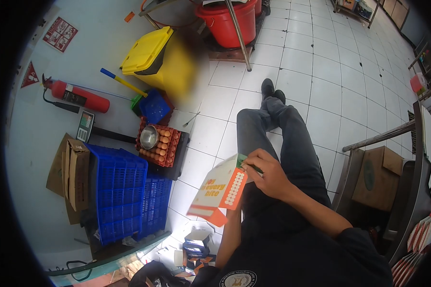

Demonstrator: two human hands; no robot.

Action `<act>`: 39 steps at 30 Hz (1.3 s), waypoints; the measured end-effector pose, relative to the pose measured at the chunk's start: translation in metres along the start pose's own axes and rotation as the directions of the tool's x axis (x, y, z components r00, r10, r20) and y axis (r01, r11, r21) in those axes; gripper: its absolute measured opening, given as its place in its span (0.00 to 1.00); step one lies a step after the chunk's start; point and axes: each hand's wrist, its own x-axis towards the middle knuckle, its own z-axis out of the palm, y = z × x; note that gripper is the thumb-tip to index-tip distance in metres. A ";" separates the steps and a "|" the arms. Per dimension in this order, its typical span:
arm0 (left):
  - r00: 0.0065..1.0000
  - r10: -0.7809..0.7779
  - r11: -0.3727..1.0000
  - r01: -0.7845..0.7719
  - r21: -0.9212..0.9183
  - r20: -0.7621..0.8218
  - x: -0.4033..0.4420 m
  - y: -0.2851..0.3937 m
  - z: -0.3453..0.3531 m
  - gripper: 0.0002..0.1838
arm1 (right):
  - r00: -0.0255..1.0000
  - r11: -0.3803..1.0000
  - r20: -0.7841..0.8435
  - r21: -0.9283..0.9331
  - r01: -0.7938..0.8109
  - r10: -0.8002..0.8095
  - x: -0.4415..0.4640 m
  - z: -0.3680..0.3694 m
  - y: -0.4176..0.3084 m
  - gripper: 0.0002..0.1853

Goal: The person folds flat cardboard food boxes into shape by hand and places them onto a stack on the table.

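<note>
1. The floor [297, 62] is covered with white tiles across the middle and upper right of the frame; a pale wall [98, 40] is seen along the left.
2. A box [214, 187], printed in white and orange, is held tilted at the centre of the frame, just left of the dark trousers [292, 131]. Rows of pale round spots are printed on its narrow orange side, and a green edge is shown at its upper corner.
3. The right hand [269, 176] is placed at that green-edged corner; its fingers are bent and closed on the edge of the box in a pinch.
4. The left hand is hidden behind the box, so its grip cannot be told; only the left forearm [229, 239] is seen, below the box.
5. Black shoes [268, 88] are set close together near the top centre.
6. At middle left, eggs [164, 143] are held in a red tray, with a metal bowl [149, 137] rested on top. Blue crates [122, 191] are stood below, with cardboard [77, 174] beside them.
7. At upper left, an extinguisher [84, 95] is mounted near the wall; a yellow bin [146, 55] and a blue dustpan [154, 107] are seen to its right. A red tub [230, 24] is placed at top centre.
8. At right, a brown carton [371, 177] is stowed; small blue boxes [196, 243] are gathered at bottom centre.
</note>
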 end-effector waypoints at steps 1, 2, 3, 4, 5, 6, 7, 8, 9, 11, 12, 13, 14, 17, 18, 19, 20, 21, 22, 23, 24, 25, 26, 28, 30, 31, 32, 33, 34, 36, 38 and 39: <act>1.000 -0.003 1.000 0.003 0.007 0.000 0.000 0.006 -0.002 0.21 | 0.999 0.999 0.049 0.033 -0.001 0.000 -0.001 -0.002 -0.003 0.12; 1.000 -0.004 1.000 0.004 0.018 0.002 -0.002 0.011 -0.003 0.21 | 0.995 0.998 0.097 0.064 -0.003 -0.004 -0.002 -0.004 -0.005 0.15; 1.000 0.000 1.000 0.000 0.028 0.006 -0.004 0.015 -0.005 0.21 | 0.990 0.997 0.136 0.072 -0.033 0.023 -0.004 -0.005 -0.004 0.17; 1.000 0.000 0.999 -0.001 0.038 0.005 -0.005 0.019 -0.006 0.21 | 0.983 0.995 0.176 0.077 -0.061 0.047 -0.006 -0.005 -0.003 0.19; 1.000 0.004 0.999 -0.004 0.051 0.005 -0.007 0.022 -0.008 0.21 | 0.974 0.993 0.215 0.082 -0.089 0.070 -0.007 -0.006 -0.001 0.21; 1.000 0.006 0.998 -0.007 0.069 0.012 -0.007 0.025 -0.009 0.21 | 0.972 0.994 0.229 0.080 -0.077 0.057 -0.008 -0.007 0.001 0.22; 1.000 0.011 0.996 -0.012 0.083 0.011 -0.007 0.027 -0.010 0.21 | 0.969 0.995 0.242 0.079 -0.065 0.044 -0.008 -0.009 0.003 0.22; 1.000 0.018 0.995 -0.019 0.102 0.012 -0.007 0.028 -0.009 0.21 | 0.967 0.996 0.255 0.078 -0.049 0.028 -0.006 -0.010 0.005 0.23; 0.999 0.028 0.992 -0.030 0.124 0.022 -0.007 0.029 -0.009 0.21 | 0.968 0.999 0.249 0.042 -0.032 0.021 -0.005 -0.011 0.007 0.23; 0.998 0.053 0.979 -0.060 0.194 0.043 -0.005 0.029 -0.008 0.21 | 0.971 1.000 0.240 -0.031 -0.002 0.009 -0.001 -0.010 0.007 0.23; 0.996 0.071 0.968 -0.083 0.237 0.058 -0.003 0.029 -0.007 0.22 | 0.978 0.998 0.205 -0.059 -0.023 0.035 -0.002 -0.008 0.009 0.22; 0.992 0.102 0.947 -0.122 0.299 0.081 0.001 0.026 -0.004 0.22 | 0.984 0.995 0.168 -0.084 -0.045 0.059 -0.005 -0.007 0.014 0.22; 0.983 0.144 0.915 -0.176 0.364 0.114 0.005 0.024 -0.002 0.22 | 0.989 0.992 0.128 -0.113 -0.060 0.074 -0.004 -0.006 0.020 0.22; 0.906 0.302 0.708 -0.421 0.566 0.296 0.021 0.011 -0.004 0.22 | 0.996 0.993 -0.088 -0.117 0.008 -0.019 -0.003 -0.004 0.033 0.21; 0.861 0.350 0.608 -0.509 0.609 0.369 0.022 0.010 -0.007 0.22 | 0.989 0.986 -0.135 -0.163 0.032 -0.055 -0.003 -0.006 0.036 0.21; 0.801 0.391 0.485 -0.598 0.639 0.453 0.025 0.004 -0.009 0.22 | 0.980 0.977 -0.176 -0.207 0.056 -0.094 0.001 -0.009 0.035 0.21; 0.738 0.426 0.366 -0.670 0.646 0.524 0.024 -0.002 -0.012 0.22 | 0.967 0.965 -0.214 -0.249 0.079 -0.135 0.003 -0.012 0.035 0.21; 0.680 0.449 0.267 -0.721 0.639 0.580 0.024 -0.009 -0.014 0.22 | 0.965 0.966 -0.219 -0.243 0.092 -0.147 0.005 -0.013 0.035 0.19; 0.641 0.460 0.203 -0.749 0.631 0.614 0.021 -0.017 -0.013 0.22 | 0.962 0.966 -0.206 -0.224 0.133 -0.180 0.005 -0.014 0.039 0.17; 0.641 0.453 0.197 -0.749 0.632 0.619 0.016 -0.020 -0.011 0.22 | 0.958 0.964 -0.186 -0.193 0.181 -0.217 0.004 -0.015 0.046 0.15; 0.673 0.429 0.244 -0.728 0.641 0.602 0.012 -0.021 -0.007 0.22 | 0.952 0.960 -0.163 -0.150 0.235 -0.258 0.003 -0.014 0.053 0.14; 0.775 0.350 0.434 -0.632 0.642 0.527 0.008 0.001 0.005 0.23 | 0.974 0.986 -0.201 -0.146 0.079 -0.108 -0.002 -0.014 0.060 0.11; 0.860 0.261 0.610 -0.498 0.616 0.438 0.003 0.022 0.016 0.24 | 0.972 0.987 -0.229 -0.141 -0.078 0.045 -0.006 -0.014 0.069 0.08; 0.951 0.203 0.775 -0.301 0.557 0.231 -0.004 0.067 0.034 0.24 | 0.912 0.956 -0.287 0.078 -0.282 0.293 -0.004 -0.017 0.080 0.06; 0.901 0.429 0.689 -0.376 0.619 0.070 0.006 0.081 0.035 0.25 | 0.841 0.888 -0.303 0.258 -0.381 0.449 -0.003 -0.013 0.088 0.08; 0.848 0.530 0.641 -0.401 0.654 0.000 0.009 0.081 0.037 0.26 | 0.853 0.897 -0.285 0.212 -0.388 0.437 -0.004 -0.010 0.089 0.09; 0.916 0.402 0.731 -0.314 0.606 -0.011 0.015 0.069 0.036 0.27 | 0.865 0.907 -0.274 0.163 -0.390 0.421 -0.005 -0.007 0.089 0.10; 0.964 0.267 0.809 -0.221 0.545 -0.006 0.024 0.050 0.033 0.28 | 0.874 0.915 -0.271 0.111 -0.387 0.403 -0.007 -0.007 0.091 0.10; 0.991 0.132 0.871 -0.125 0.476 0.019 0.032 0.036 0.030 0.28 | 0.884 0.916 -0.243 0.055 -0.398 0.399 -0.007 -0.005 0.095 0.11; 0.985 0.155 0.824 -0.168 0.542 0.070 0.036 0.041 0.027 0.29 | 0.895 0.906 -0.197 -0.064 -0.420 0.401 -0.013 -0.004 0.109 0.12; 0.983 0.177 0.799 -0.176 0.575 0.054 0.039 0.025 0.026 0.29 | 0.896 0.860 -0.122 -0.252 -0.444 0.427 -0.013 -0.004 0.109 0.17; 0.984 0.168 0.801 -0.171 0.574 0.059 0.039 0.017 0.024 0.30 | 0.888 0.817 -0.084 -0.359 -0.451 0.453 -0.012 -0.005 0.104 0.18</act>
